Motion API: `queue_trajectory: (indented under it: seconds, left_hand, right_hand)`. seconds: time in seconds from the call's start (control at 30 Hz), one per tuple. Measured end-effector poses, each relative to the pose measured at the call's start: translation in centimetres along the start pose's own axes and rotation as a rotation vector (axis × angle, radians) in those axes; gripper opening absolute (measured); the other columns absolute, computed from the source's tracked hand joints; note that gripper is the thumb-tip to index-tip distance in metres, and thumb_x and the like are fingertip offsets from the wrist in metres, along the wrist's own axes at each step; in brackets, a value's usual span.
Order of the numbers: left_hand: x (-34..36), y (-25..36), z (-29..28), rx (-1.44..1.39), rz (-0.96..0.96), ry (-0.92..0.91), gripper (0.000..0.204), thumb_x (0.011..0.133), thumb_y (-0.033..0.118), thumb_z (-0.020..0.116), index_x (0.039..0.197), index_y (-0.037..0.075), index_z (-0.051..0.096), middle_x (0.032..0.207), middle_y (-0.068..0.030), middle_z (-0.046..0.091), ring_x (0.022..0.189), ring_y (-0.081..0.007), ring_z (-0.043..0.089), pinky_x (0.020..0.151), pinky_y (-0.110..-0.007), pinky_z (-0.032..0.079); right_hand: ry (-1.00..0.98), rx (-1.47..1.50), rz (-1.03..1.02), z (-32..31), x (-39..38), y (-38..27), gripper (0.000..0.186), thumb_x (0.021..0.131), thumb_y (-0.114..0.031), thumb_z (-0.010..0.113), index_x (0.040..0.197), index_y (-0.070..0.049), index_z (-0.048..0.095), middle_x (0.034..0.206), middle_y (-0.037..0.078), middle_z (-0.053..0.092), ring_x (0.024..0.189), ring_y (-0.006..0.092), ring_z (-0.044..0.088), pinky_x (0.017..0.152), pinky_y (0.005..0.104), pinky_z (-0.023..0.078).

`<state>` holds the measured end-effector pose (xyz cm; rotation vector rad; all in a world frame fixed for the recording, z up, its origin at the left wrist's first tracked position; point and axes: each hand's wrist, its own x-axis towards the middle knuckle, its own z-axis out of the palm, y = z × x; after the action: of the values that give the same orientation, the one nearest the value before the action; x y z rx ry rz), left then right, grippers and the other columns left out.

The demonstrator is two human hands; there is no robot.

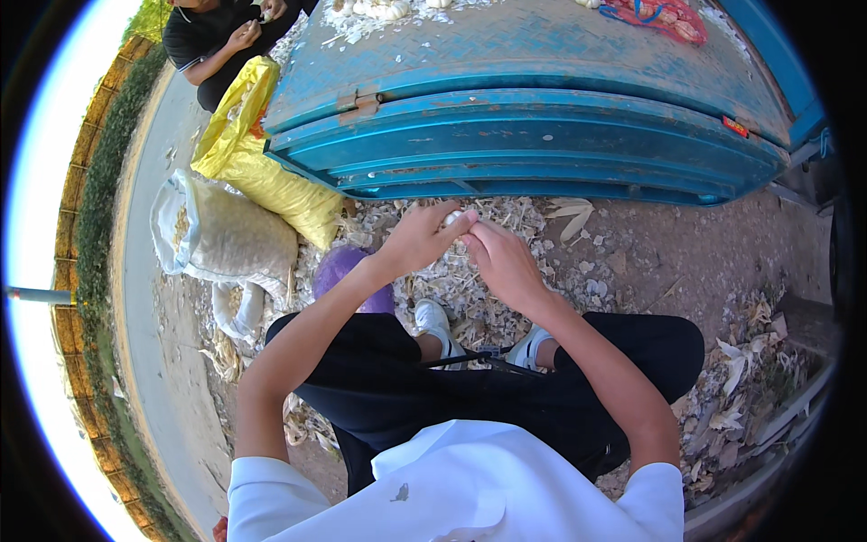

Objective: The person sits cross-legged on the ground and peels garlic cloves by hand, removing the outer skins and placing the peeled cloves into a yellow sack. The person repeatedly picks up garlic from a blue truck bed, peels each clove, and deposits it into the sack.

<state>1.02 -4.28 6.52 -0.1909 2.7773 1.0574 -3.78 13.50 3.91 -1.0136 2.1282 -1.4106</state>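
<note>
A small white piece (455,218), mostly covered by fingers, sits between the person's two hands, just off the lower edge of a blue tailgate (542,135) and left of that edge's middle. The left hand (421,238) closes on it with thumb and curled fingers; the right hand (502,260) meets it there, fingers bent — how firmly the right one grips cannot be told. Below them, pale peelings (470,275) litter the ground around the person's white shoes (437,323). A purple bag (341,269) stands beside the left forearm. Near the left corner of the blue bed (542,54) a yellow sack (289,185) leans beside a filled white sack (239,226). White bulbs (384,10) lie toward the bed's far edge — a red net bag (664,18) lies nearer its right side. Beyond the left edge, another person (200,41) holds both hands together.
</note>
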Motion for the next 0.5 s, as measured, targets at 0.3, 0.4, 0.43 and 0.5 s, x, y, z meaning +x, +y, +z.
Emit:
queue_trajectory:
  seconds: [0.3, 0.4, 0.43, 0.5]
  left_hand:
    - [0.1, 1.6, 0.0, -0.136, 0.067, 0.172, 0.030, 0.097, 0.030, 0.059, 0.103, 0.001, 0.060, 0.076, -0.0186, 0.065, 0.062, -0.0303, 0.065, 0.056, -0.038, 0.047]
    - [0.1, 1.5, 0.3, -0.086, 0.109, 0.239, 0.030, 0.097, 0.030, 0.059, 0.104, 0.001, 0.060, 0.078, -0.0195, 0.066, 0.067, -0.0323, 0.066, 0.059, -0.039, 0.049]
    - [0.1, 1.4, 0.4, -0.067, 0.117, 0.257, 0.031, 0.097, 0.031, 0.058, 0.103, 0.001, 0.060, 0.079, -0.0199, 0.066, 0.069, -0.0332, 0.067, 0.060, -0.040, 0.049]
    - [0.1, 1.2, 0.5, -0.037, 0.172, 0.254, 0.031, 0.098, 0.031, 0.055, 0.104, 0.001, 0.060, 0.080, -0.0205, 0.067, 0.072, -0.0353, 0.067, 0.062, -0.042, 0.050]
  right_hand:
    - [0.261, 0.210, -0.097, 1.0, 0.3, 0.9, 0.029, 0.104, -0.022, 0.046, 0.108, 0.004, 0.059, 0.109, 0.016, 0.056, 0.079, 0.0314, 0.061, 0.072, 0.0401, 0.050]
    - [0.235, 0.490, -0.070, 1.2, 0.3, 0.7, 0.031, 0.104, -0.021, 0.045, 0.109, 0.006, 0.059, 0.112, 0.017, 0.058, 0.086, 0.0266, 0.064, 0.077, 0.0352, 0.054]
    - [0.228, 0.510, -0.064, 1.2, 0.3, 0.6, 0.031, 0.105, -0.021, 0.045, 0.109, 0.007, 0.059, 0.113, 0.017, 0.059, 0.089, 0.0251, 0.065, 0.079, 0.0343, 0.055]
    - [0.214, 0.552, -0.049, 1.1, 0.3, 0.6, 0.033, 0.105, -0.021, 0.045, 0.108, 0.009, 0.058, 0.115, 0.016, 0.060, 0.094, 0.0221, 0.065, 0.083, 0.0325, 0.056]
